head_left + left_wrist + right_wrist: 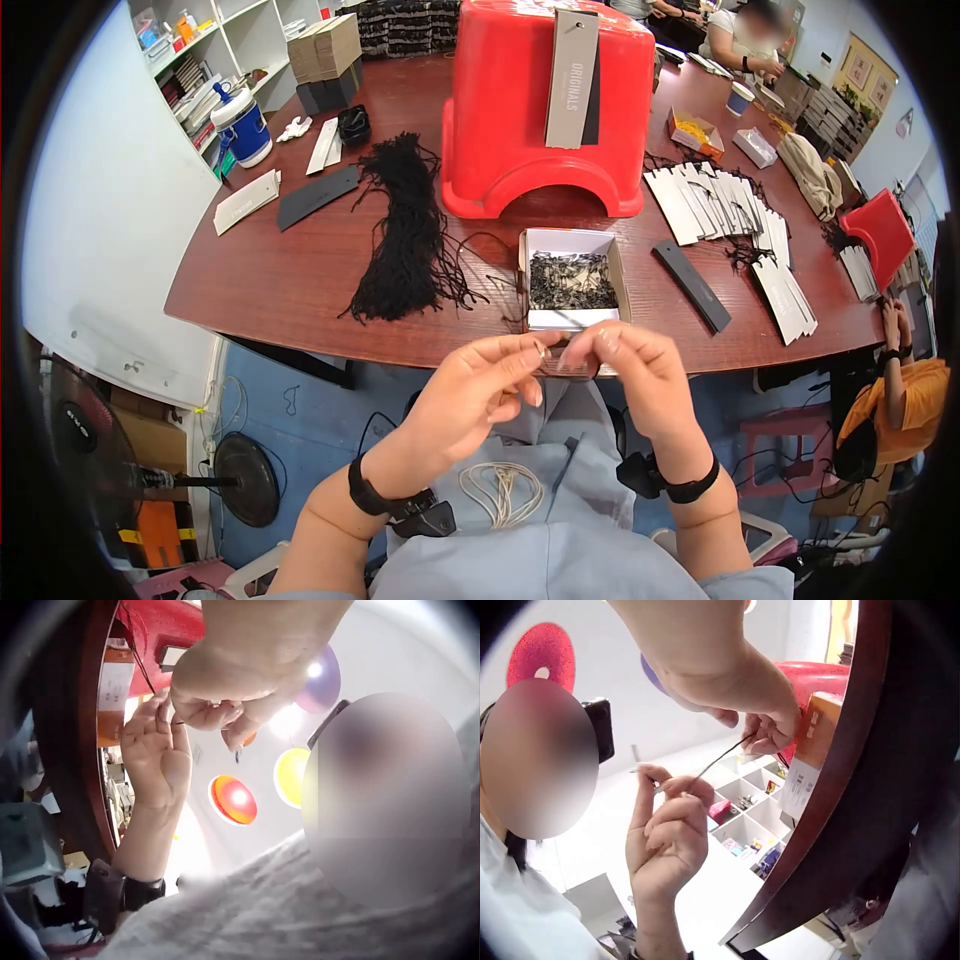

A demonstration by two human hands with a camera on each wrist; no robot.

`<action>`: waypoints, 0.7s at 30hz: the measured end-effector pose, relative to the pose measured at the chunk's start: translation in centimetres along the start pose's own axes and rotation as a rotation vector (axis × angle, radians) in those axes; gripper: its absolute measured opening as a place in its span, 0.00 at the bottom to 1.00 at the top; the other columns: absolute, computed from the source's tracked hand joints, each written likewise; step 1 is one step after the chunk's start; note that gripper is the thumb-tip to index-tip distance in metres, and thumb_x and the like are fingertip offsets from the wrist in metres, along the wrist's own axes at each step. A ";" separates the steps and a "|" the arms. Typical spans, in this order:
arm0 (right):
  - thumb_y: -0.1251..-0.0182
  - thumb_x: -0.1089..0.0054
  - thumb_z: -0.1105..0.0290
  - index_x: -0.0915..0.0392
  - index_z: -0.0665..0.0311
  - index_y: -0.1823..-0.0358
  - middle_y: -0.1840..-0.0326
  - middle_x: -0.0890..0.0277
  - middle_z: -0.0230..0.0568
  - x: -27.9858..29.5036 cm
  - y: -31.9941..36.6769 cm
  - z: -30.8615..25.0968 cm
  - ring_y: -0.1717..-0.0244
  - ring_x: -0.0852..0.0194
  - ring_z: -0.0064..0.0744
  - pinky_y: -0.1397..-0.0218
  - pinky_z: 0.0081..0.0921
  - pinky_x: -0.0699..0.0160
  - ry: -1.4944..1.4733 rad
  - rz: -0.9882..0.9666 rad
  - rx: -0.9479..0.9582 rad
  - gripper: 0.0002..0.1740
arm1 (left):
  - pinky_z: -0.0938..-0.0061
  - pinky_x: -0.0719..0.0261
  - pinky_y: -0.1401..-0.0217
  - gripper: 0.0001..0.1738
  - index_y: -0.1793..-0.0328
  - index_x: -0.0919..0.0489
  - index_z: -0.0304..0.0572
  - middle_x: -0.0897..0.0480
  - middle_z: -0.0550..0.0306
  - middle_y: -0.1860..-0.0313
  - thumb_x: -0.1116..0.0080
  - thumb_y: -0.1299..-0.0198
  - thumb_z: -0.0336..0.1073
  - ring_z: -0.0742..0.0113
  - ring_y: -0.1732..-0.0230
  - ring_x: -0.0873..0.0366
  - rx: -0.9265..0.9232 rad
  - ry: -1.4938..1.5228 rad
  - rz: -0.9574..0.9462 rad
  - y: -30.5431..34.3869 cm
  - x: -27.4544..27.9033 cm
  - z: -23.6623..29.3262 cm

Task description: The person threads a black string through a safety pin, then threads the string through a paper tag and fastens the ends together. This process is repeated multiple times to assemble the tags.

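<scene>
Over the table's front edge, my left hand (455, 405) and right hand (645, 375) are close together, fingers bent inward. A thin black cord (718, 757) runs taut between them in the right wrist view. My left thumb and forefinger pinch a tiny piece near one end; its kind is too small to tell. The right fingertips pinch the cord's other side. Just beyond the hands is an open white box (570, 240) holding many small black-and-clear pieces (575, 282). Left of it lies a thick bundle of black cords (400, 230).
An upturned red stool (500, 110) stands behind the box, with a grey tag (572, 90) on it. Dark tags (690, 285) and strung pale tags (710, 205) lie to the right. A blue-and-white jug (242, 130) is at far left. Loose white string (503, 493) rests on my lap.
</scene>
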State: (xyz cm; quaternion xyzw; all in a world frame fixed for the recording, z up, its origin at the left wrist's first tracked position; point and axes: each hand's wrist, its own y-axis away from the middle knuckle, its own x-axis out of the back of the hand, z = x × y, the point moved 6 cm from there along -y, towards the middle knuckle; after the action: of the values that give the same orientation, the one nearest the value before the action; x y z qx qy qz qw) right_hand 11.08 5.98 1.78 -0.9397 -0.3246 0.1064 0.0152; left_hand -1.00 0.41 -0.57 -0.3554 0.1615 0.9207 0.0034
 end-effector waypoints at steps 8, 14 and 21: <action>0.44 0.51 0.75 0.23 0.67 0.68 0.72 0.25 0.39 -2.3 2.0 -0.7 0.68 0.30 0.33 0.62 0.25 0.32 0.556 -0.108 0.300 0.07 | 0.92 0.45 0.87 0.10 0.61 0.26 0.34 0.24 0.56 0.57 0.51 0.44 0.33 0.84 0.82 0.36 -0.318 0.126 0.093 -2.8 2.1 1.8; 0.41 0.53 0.74 0.23 0.67 0.67 0.70 0.25 0.39 -2.2 1.6 1.0 0.66 0.30 0.30 0.61 0.23 0.33 0.461 -0.045 0.188 0.09 | 0.92 0.47 0.86 0.10 0.58 0.27 0.37 0.24 0.61 0.60 0.49 0.45 0.32 0.84 0.76 0.31 -0.442 0.172 0.240 -3.2 3.8 4.5; 0.42 0.53 0.75 0.23 0.67 0.66 0.70 0.24 0.39 -3.0 1.3 1.1 0.65 0.30 0.30 0.59 0.24 0.33 0.344 -0.037 0.210 0.08 | 0.91 0.45 0.86 0.10 0.58 0.27 0.39 0.24 0.62 0.56 0.48 0.45 0.33 0.82 0.75 0.29 -0.323 0.244 0.247 -2.9 5.2 2.6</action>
State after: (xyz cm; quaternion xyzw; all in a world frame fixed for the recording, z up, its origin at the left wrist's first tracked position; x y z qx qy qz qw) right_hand 9.34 3.12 1.10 -0.9312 -0.3215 -0.0224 0.1705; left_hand -6.29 3.42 -3.02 -0.4375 0.0534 0.8782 -0.1857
